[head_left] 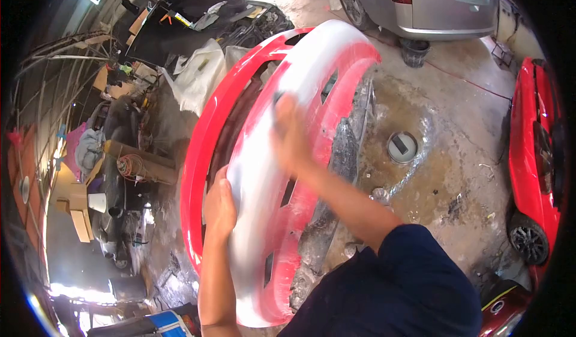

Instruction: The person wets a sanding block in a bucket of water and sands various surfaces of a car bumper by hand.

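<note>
A red car bumper (246, 169) with a broad whitish-grey band stretches lengthwise in front of me. My right hand (291, 136), blurred by motion, presses on its upper middle. Between its fingers and the surface shows the edge of a dark sanding pad (278, 98), mostly covered by the hand. At the bumper's left edge, my left hand (221, 208) grips the rim; its thumb shows and the other fingers are largely hidden. Just left of the bumper, and partly behind it, is a glossy red curved body part (198, 163).
On the wet concrete floor at right sits a round basin (402, 147) with a dark block in it. A grey van (432, 13), a black bucket (414, 52) and a red car (534, 151) stand around. Cardboard boxes (78, 205) and clutter line the left.
</note>
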### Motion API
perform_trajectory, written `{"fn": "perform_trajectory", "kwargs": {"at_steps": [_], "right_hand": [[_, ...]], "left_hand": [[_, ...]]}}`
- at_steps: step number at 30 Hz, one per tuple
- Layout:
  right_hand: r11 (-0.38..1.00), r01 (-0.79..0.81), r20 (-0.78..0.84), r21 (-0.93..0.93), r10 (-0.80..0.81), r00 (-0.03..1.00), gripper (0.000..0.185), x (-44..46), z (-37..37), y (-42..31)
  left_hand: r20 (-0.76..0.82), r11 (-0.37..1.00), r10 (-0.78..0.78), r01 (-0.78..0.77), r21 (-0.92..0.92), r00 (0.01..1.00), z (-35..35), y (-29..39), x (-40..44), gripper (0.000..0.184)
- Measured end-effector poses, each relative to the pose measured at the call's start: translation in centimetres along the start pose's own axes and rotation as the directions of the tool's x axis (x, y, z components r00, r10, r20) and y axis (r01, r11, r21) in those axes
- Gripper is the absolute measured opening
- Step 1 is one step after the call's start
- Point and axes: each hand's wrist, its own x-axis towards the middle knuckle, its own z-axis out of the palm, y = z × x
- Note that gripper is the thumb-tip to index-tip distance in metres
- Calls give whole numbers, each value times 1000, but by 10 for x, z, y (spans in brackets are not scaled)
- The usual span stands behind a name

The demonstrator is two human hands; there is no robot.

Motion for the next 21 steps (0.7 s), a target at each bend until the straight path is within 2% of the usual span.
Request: {"fn": "perform_trajectory", "kwargs": {"at_steps": [2, 3, 4, 5, 6, 7, 8, 9, 11, 14, 16, 18, 21], "right_hand": [[964, 252, 238, 80, -264, 935, 74, -71, -6, -55], [927, 372, 475, 38, -345, 810, 76, -112, -9, -66], [836, 538, 441, 105, -524, 728, 76, -134, -8, -51], [865, 488, 356, 116, -495, 793, 74, -125, -9, -36], [888, 441, 269, 132, -460, 846, 73, -98, -9, -14], [907, 392, 181, 155, -416, 891, 72, -65, -10, 8], [965, 244, 49, 92, -249, 967, 68, -23, -15, 27], [985, 10, -3, 172, -9, 1000, 71, 17, -26, 40], [984, -126, -154, 126, 145, 977, 76, 74, -22, 77], [967, -234, -156, 98, 247, 956, 77, 54, -2, 47], [990, 1, -83, 139, 11, 997, 78, -19, 4, 2], [971, 119, 70, 205, -136, 988, 78, -75, -7, -25], [985, 100, 77, 140, -112, 991, 78, -34, -17, 18]], "left_hand": [[-12, 999, 18, -17, 36, 1000, -1, 1, -3, 83], [2, 999, 23, -23, 33, 1000, 0, 2, -4, 83], [16, 999, 30, -30, 30, 999, 0, 3, -5, 83], [28, 999, 38, -38, 25, 999, -1, 2, -5, 84], [-27, 992, 93, -90, 89, 995, 2, -9, -7, 82], [-15, 992, 60, -58, 113, 998, 1, -3, -6, 79], [-3, 990, 24, -23, 137, 1000, 0, 9, -7, 77], [4, 987, -9, 9, 163, 1000, 0, 17, -8, 75], [0, 973, -66, 65, 222, 998, 2, 22, -7, 73], [-4, 959, -130, 126, 255, 992, 4, 35, -1, 76], [-6, 956, -142, 139, 259, 990, 4, 38, -1, 79], [-19, 960, -122, 123, 252, 992, 4, 35, -2, 83], [2, 964, -107, 104, 244, 994, 3, 28, -3, 86]]}}
